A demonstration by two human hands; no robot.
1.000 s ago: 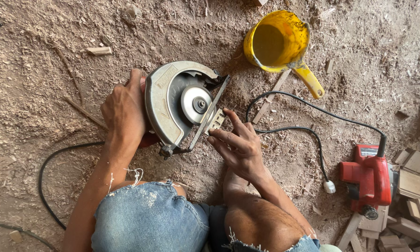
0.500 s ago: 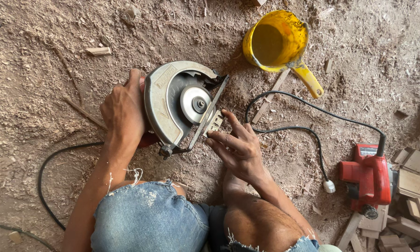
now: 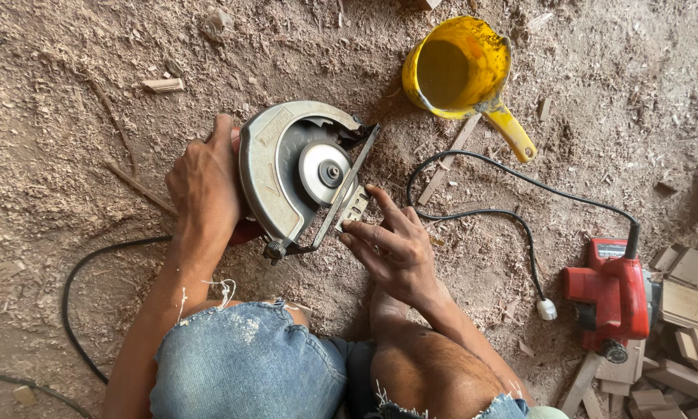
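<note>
Nearest, the person's knees in frayed denim shorts (image 3: 248, 361) frame the work on the sawdust-strewn floor (image 3: 69, 140). Since a second ago very little has shifted: the left hand (image 3: 205, 182) keeps its grip closed around the body of the circular saw (image 3: 298, 174), which lies on its side on the floor just beyond the knees, guard and blade flange facing up. The right hand (image 3: 391, 244) has its fingers spread, fingertips touching the base plate (image 3: 349, 206); they have drawn slightly nearer along it, so the fiddling at the plate seems ongoing. Right, a red power planer (image 3: 609, 291) with its black cord (image 3: 512, 182) lies unmoved; farther off, the yellow scoop (image 3: 461, 66) too.
</note>
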